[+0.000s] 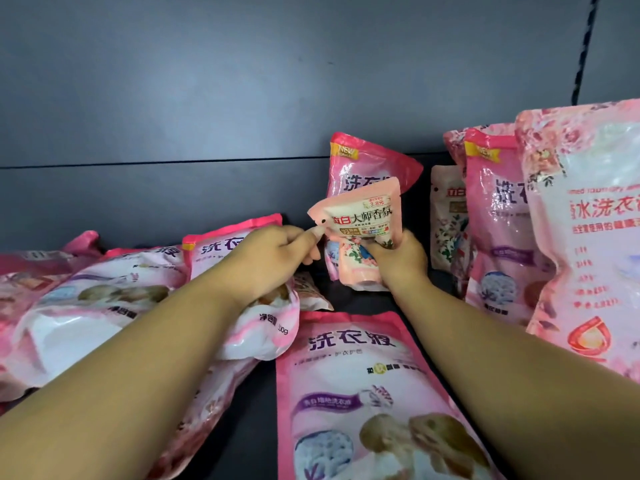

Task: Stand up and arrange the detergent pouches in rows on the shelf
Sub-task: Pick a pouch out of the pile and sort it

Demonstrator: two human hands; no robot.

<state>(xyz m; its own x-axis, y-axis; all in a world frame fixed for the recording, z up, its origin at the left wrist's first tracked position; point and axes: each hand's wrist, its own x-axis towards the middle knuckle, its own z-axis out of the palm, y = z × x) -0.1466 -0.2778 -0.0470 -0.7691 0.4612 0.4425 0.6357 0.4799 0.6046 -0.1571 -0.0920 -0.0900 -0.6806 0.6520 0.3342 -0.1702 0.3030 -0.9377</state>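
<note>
Small peach pouch (363, 230): we hold it mid-shelf, tilted; left grip (277, 254) pinching its top corner, right grip (401, 261) curled round its lower part. Pink pouch (360, 168) upright just behind; others flat on shelf (249, 393).

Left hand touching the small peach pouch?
Touching. The head view shows the left hand pinching the top-left corner of the small peach pouch, while the right hand grips its lower part.

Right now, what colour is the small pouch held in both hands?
Pale peach-pink with a floral print low down, small pouch, head view.
</note>
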